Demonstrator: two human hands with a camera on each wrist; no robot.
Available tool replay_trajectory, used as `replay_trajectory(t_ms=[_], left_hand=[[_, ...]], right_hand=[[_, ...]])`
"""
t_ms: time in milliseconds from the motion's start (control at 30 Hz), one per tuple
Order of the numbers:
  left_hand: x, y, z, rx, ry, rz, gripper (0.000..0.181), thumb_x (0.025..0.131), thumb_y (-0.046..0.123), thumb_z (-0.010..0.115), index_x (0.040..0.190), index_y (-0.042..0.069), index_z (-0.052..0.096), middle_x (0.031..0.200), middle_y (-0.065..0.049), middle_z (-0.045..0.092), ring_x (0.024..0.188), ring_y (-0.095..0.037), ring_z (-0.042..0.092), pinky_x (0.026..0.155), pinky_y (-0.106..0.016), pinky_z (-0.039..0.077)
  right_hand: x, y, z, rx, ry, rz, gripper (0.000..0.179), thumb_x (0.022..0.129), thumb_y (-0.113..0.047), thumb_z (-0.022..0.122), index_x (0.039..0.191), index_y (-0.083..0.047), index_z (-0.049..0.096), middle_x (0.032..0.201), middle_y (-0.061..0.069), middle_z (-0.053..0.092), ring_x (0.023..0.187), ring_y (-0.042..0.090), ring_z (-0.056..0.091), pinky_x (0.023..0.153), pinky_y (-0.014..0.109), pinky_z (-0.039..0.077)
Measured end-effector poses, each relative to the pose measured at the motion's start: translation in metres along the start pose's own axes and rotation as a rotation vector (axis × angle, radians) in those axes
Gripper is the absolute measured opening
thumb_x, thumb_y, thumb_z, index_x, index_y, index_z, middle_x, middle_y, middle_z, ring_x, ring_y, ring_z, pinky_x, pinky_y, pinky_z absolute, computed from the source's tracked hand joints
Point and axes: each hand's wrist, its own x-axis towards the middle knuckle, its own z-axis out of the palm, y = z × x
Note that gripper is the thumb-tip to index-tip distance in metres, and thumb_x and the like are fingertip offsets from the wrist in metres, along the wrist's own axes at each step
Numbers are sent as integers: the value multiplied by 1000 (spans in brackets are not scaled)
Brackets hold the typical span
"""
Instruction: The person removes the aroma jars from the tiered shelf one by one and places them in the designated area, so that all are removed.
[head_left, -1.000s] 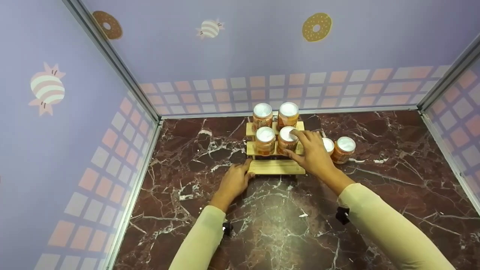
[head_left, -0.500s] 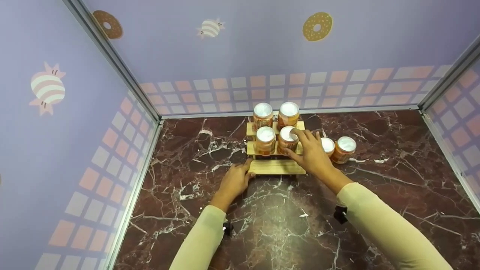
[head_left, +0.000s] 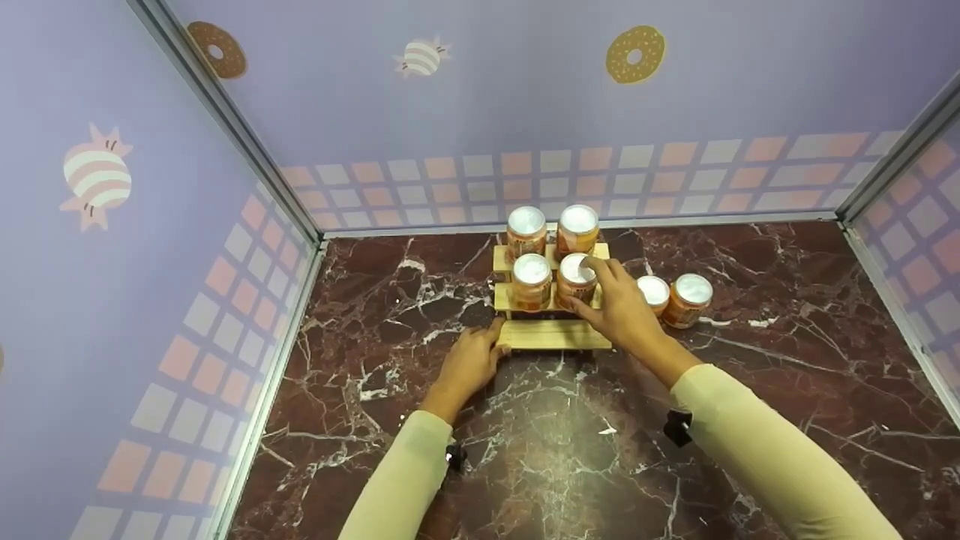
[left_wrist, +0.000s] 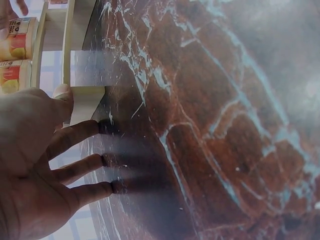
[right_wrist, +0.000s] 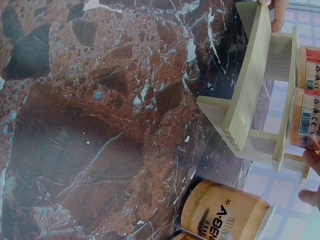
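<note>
A three-step wooden rack (head_left: pixel 555 335) stands near the back wall, with its front step bare. Two orange cans with silvery-white tops stand on its upper step. On the middle step are a left can (head_left: pixel 531 289) and a right can (head_left: pixel 576 291). My right hand (head_left: pixel 628 311) grips that right can, thumb at its front and fingers at its top and right side. At the rack's left end is my left hand (head_left: pixel 466 367), its thumb touching the front step. In the left wrist view, the other fingers (left_wrist: pixel 77 165) reach out fairly straight, tips at the tabletop.
Two more orange cans stand on the tabletop right of the rack, the outer can (head_left: pixel 688 301) beside an inner can (head_left: pixel 654 292) partly behind my right hand. Lilac walls (head_left: pixel 487 97) close in the dark red marbled table (head_left: pixel 555 450) at the back and both sides.
My right wrist and sleeve have shifted slightly left, and more of the inner tabletop can shows. Its fingers stay on the same can. The left hand and rack look unmoved.
</note>
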Motion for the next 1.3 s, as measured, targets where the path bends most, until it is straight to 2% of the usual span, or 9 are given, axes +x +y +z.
replay_trajectory(t_ms=[100, 167, 233, 500, 633, 733, 1000, 1100, 1300], left_hand=[[1, -2, 5, -4, 2, 0, 59, 110, 41, 69, 161, 14, 57, 138, -16, 77, 132, -45, 68, 110, -64, 58], [0, 2, -1, -27, -8, -2, 59, 110, 39, 69, 162, 14, 57, 140, -18, 77, 134, -46, 67, 112, -65, 56], [3, -6, 9, -12, 1, 7, 60, 110, 42, 68, 162, 15, 55, 140, -17, 77, 135, -45, 66, 114, -63, 56], [6, -16, 24, -25, -8, -27, 60, 110, 46, 67, 163, 21, 54, 141, -18, 76, 137, -46, 65, 116, -63, 55], [7, -18, 26, 2, -6, -24, 61, 109, 46, 68, 163, 21, 55, 141, -15, 76, 135, -44, 66, 112, -63, 57], [5, -13, 18, -3, -15, -30, 61, 108, 43, 70, 162, 19, 56, 141, -15, 77, 135, -43, 67, 111, -63, 57], [-6, 23, -24, -32, -56, -46, 56, 109, 26, 71, 160, 7, 57, 139, -24, 75, 135, -48, 66, 113, -66, 56], [-3, 19, -20, -15, -45, -36, 55, 109, 29, 71, 159, 9, 58, 136, -22, 77, 134, -47, 67, 111, -67, 56], [10, -20, 23, -20, -13, -10, 59, 109, 41, 69, 161, 18, 56, 136, -19, 78, 133, -45, 68, 112, -62, 57]], right_hand=[[-1, 0, -1, 2, 2, -2, 72, 94, -28, 91, 152, -7, 54, 128, 23, 64, 107, 45, 69, 97, 62, 61], [-3, 0, -2, -1, 5, -10, 70, 94, -28, 90, 150, -7, 54, 128, 23, 63, 106, 44, 69, 96, 61, 62], [-4, 0, -4, 1, 10, -18, 68, 94, -29, 90, 149, -8, 55, 128, 23, 63, 106, 44, 69, 96, 62, 62], [-7, -1, -13, 18, 39, -34, 65, 93, -28, 91, 146, -9, 59, 131, 22, 65, 122, 47, 68, 106, 63, 60], [-11, -1, -17, -5, 37, -31, 64, 94, -31, 91, 144, -7, 60, 132, 22, 66, 128, 48, 66, 124, 71, 43], [-14, 1, -19, -16, 29, -25, 65, 93, -32, 91, 144, -6, 60, 136, 24, 66, 133, 48, 65, 132, 74, 27], [-22, 8, -29, -42, 46, -14, 66, 92, -31, 91, 144, -6, 59, 138, 25, 67, 133, 50, 64, 131, 77, 26], [-25, 10, -33, -53, 44, -9, 66, 91, -33, 92, 142, -7, 60, 137, 25, 67, 132, 50, 65, 131, 79, 26], [-32, 13, -39, -48, 34, 4, 68, 90, -33, 93, 143, -8, 59, 140, 24, 66, 135, 51, 64, 133, 77, 22]])
